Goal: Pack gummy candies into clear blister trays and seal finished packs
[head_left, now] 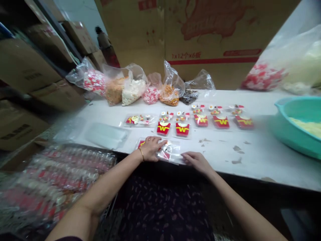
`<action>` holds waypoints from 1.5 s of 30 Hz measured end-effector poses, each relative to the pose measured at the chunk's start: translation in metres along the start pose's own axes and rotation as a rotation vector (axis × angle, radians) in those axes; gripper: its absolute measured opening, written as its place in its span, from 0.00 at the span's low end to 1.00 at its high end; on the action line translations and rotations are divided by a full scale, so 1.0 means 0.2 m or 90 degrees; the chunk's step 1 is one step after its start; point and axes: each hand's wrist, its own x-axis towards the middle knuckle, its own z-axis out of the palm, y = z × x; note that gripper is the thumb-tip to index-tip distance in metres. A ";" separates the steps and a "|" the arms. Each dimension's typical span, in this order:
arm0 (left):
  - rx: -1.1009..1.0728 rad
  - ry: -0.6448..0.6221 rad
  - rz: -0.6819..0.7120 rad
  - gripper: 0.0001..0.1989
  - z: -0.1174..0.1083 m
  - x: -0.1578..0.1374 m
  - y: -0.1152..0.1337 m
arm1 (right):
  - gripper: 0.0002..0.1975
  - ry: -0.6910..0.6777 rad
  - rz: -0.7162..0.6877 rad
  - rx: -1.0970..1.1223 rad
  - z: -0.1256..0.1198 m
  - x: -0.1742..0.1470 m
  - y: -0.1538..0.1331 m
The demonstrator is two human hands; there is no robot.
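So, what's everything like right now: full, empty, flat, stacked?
Clear packet: flat, pieces showing, under left hand, right hand at its end
Clear plastic sleeves: flat, look empty
Five red W-marked fries boxes: side by side
Bag of orange pieces: partly filled; seal unclear
Teal basin: open, holding pale yellow pieces
Lower-left packets: filled, in rows
Cardboard cartons: stacked

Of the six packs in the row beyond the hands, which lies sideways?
The leftmost pack. Its red carton sits at the left with the small pieces to its right; the other five have cartons in front, pieces behind.

Pale wall [80, 11] behind white table [258, 140]
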 end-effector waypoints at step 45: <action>-0.080 0.147 -0.484 0.05 0.16 -0.67 -1.07 | 0.46 -0.177 -0.367 -0.755 0.32 0.50 -0.34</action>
